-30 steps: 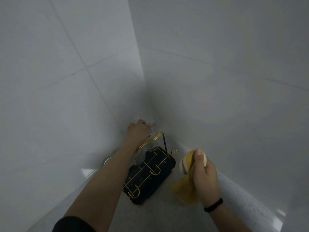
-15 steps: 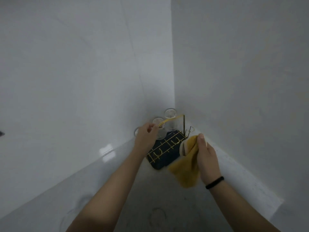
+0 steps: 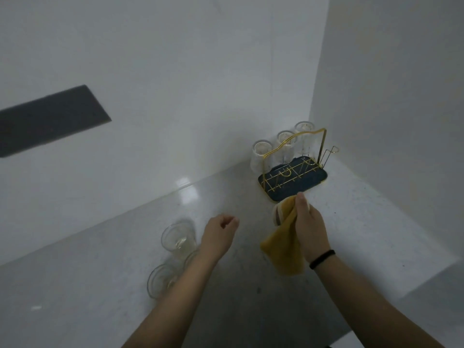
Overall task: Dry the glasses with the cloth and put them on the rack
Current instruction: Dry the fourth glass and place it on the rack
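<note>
Pale counter point(image 3: 125, 285); clear ribbed glasses point(image 3: 283, 149)

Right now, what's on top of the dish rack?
Three clear glasses stand upside down along the back row of the rack. The front pegs look bare, though the cloth held in the right hand hides the near corner.

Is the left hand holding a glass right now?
No, the left hand hovers with loosely curled fingers and nothing in it, beside the glasses standing on the counter.
</note>
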